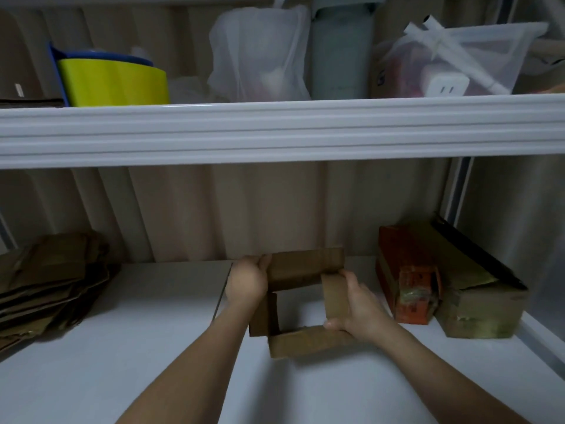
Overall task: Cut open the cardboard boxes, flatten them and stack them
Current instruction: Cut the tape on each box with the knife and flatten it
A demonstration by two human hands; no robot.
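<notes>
Mid-task — both hands grasp the opened box (pixel 301 301) at six o'clock on the white shelf (pixel 153 347), left hand (pixel 247 283) and right hand (pixel 356 310) gripping opposite walls, flattened cardboard (pixel 46 286) already stacked at nine o'clock — two boxes (pixel 443 286) at three o'clock remain uncut.

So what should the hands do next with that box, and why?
Probably push the box sideways so it folds flat. It looks like an open sleeve: you can see the white shelf through it. The left hand holds its far corner and the right hand its near side. Then it could join the flat pile on the left.
</notes>
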